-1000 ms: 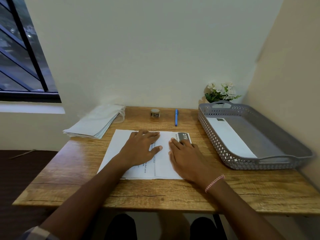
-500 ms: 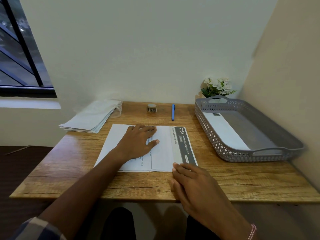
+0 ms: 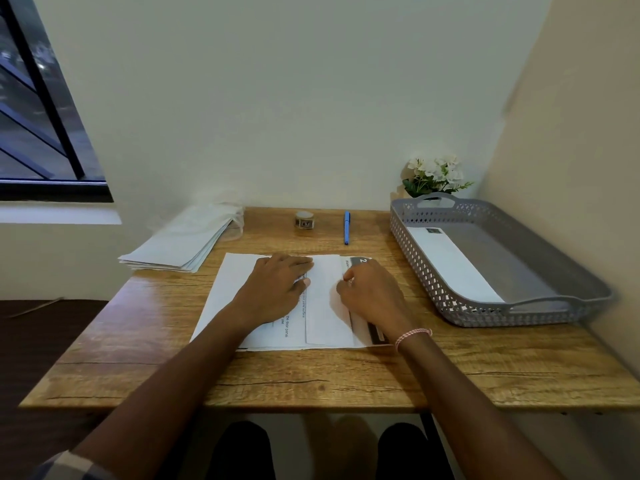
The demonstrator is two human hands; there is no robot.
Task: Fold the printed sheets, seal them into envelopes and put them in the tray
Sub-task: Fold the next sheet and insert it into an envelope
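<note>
A printed sheet [image 3: 239, 289] lies in the middle of the wooden table [image 3: 138, 358], with a white flap [image 3: 325, 317] folded over its right part. A dark header strip shows along the right edge. My left hand [image 3: 277, 289] rests flat on the sheet, fingers straight, just left of the flap. My right hand [image 3: 374, 296] sits at the flap's right edge with its fingers curled, and thumb and fingertips pinch the paper there. The grey perforated tray [image 3: 433, 292] stands at the right with one white envelope [image 3: 453, 265] lying in it.
A stack of white envelopes [image 3: 180, 247] lies at the table's back left corner. A small roll of tape [image 3: 304, 220] and a blue pen [image 3: 347, 226] lie near the back edge. White flowers [image 3: 433, 174] stand behind the tray. Walls close in behind and at the right.
My right hand, which had slid down off the sheet towards the table's front edge, has come back up to the flap's upper right edge. The left hand has stayed on the sheet.
</note>
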